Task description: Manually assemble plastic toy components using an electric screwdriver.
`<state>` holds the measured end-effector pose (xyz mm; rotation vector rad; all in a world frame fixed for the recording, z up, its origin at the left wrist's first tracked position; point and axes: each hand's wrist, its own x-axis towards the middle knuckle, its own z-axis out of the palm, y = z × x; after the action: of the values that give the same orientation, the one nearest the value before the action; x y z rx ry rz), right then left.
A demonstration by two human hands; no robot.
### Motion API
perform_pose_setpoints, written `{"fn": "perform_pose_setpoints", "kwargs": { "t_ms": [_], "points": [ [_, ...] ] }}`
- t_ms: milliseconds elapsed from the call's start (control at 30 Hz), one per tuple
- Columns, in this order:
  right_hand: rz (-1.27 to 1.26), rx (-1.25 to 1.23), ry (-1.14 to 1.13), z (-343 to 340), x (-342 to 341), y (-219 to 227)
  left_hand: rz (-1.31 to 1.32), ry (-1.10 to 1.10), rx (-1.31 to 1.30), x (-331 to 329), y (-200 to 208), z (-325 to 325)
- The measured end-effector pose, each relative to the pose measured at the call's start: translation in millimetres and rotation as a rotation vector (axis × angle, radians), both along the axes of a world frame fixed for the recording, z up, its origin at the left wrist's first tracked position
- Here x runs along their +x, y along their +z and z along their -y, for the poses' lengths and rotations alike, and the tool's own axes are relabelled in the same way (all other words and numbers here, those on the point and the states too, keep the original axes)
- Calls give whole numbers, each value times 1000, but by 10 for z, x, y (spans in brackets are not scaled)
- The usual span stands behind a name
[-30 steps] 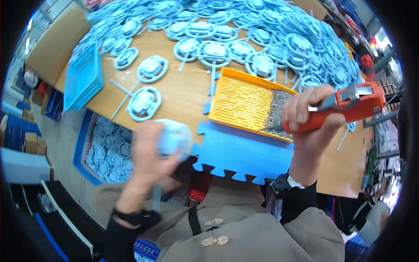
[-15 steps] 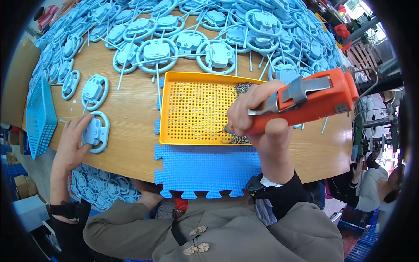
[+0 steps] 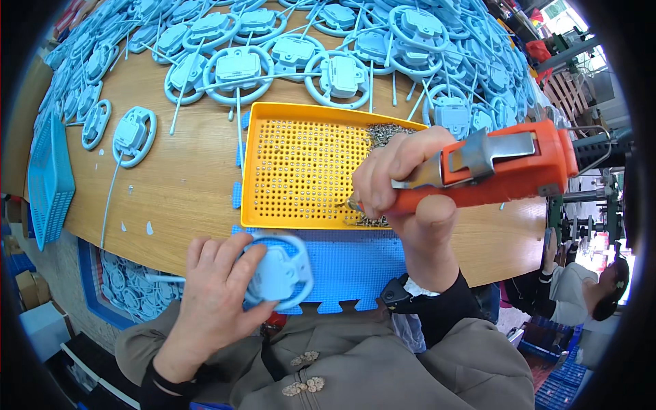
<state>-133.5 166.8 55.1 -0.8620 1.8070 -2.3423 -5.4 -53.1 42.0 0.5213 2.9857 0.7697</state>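
Note:
My left hand [image 3: 222,290] grips a light blue plastic toy steering wheel [image 3: 279,273] by its left side, above the near left part of a blue foam mat [image 3: 359,263]. A thin stick juts from the wheel to the left, behind my hand. In my right hand [image 3: 417,171] is an orange-red power screwdriver [image 3: 509,160] with a metal lever on top. Its bit points left and down over a yellow tray [image 3: 321,111] with rows of small holes. Many holes hold small screws, and loose screws [image 3: 388,130] are heaped at the tray's right end, partly behind my right hand.
Several more light blue steering wheels [image 3: 238,68] cover the back of the wooden table [image 3: 171,198]. A light blue basket [image 3: 51,181] stands at the left edge. Below the table is a bin [image 3: 130,294] of similar wheels. Another person [image 3: 567,290] sits at the far right.
My left hand has picked up the nearest steering wheel from the table's left side and carried it right, over the mat. The screwdriver has stayed over the tray, nearly still.

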Motion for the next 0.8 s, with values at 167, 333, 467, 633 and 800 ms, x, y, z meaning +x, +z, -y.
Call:
{"fn": "perform_pose_setpoints", "kwargs": {
  "t_ms": [167,333,467,633,800],
  "points": [
    [-5,28,-16,2,43,9,-70,148,41,105,-150,-222],
    [-168,-205,81,-31,59,137,-143,249,57,147,-223,-366],
    [-184,-214,254,121,275,240,-136,274,110,171,-232,-383],
    [-139,30,274,192,491,246,-157,281,112,185,-238,-377],
    [-95,-42,297,230,538,161,-163,284,129,193,-240,-397]
  ]
}}
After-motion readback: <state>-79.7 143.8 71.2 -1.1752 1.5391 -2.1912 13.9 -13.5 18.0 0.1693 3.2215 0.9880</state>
